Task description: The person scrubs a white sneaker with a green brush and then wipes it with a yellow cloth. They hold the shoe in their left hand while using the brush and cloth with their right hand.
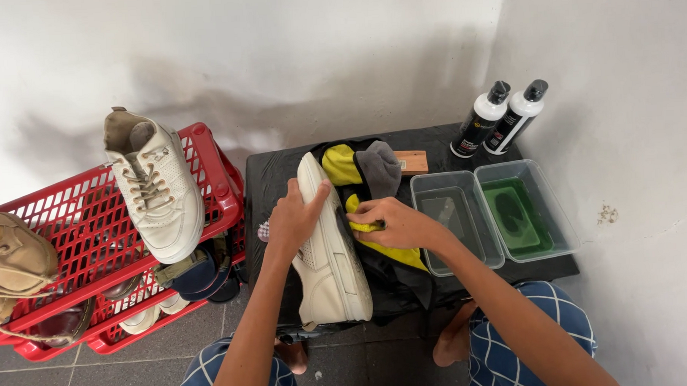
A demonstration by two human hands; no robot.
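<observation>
White shoe (332,262), long axis running up-down at frame centre, was gripped by the left hand (292,217); the right hand (396,223) pinched a yellow cloth (366,225) against its side.

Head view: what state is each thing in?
Sneaker: on its side, held by left hand.
Yellow cloth: pressed on the sole by right hand.
Bottles: upright, capped.
Left tub: clear water.
Right tub: green inside.
</observation>
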